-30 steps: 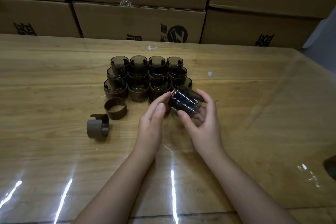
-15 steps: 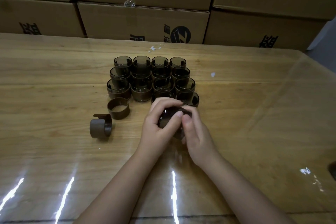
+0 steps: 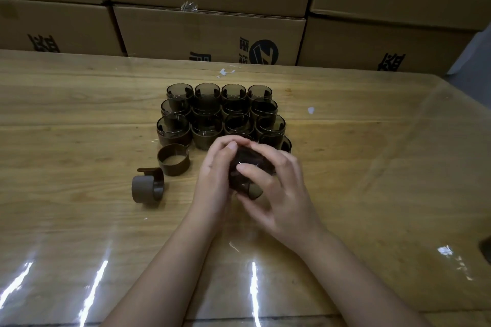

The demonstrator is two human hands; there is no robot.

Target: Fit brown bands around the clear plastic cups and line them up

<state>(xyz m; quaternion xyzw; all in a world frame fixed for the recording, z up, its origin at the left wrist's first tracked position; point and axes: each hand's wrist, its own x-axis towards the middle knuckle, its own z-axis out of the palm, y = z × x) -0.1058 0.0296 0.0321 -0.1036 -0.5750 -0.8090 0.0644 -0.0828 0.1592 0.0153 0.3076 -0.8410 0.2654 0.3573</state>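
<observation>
Both hands hold one dark clear cup [image 3: 245, 179] just above the table, in front of the rows. My left hand [image 3: 215, 175] grips its left side with fingers curled over the top. My right hand [image 3: 276, 183] wraps the right side, thumb across the front. Whether a band sits on this cup is hidden by my fingers. Behind stand several banded cups [image 3: 220, 111] packed in rows. Two loose brown bands lie to the left: one upright band [image 3: 173, 159] and one band on its side [image 3: 147, 185].
The wooden table [image 3: 372, 167] carries a glossy clear cover with glare streaks near the front edge. Stacked cardboard boxes [image 3: 207, 32] form a wall along the far edge. A dark object [image 3: 486, 249] pokes in at the right edge.
The cup was held up in my right hand at the rows' right end. Both hands have since closed round it and brought it lower and nearer, in front of the rows.
</observation>
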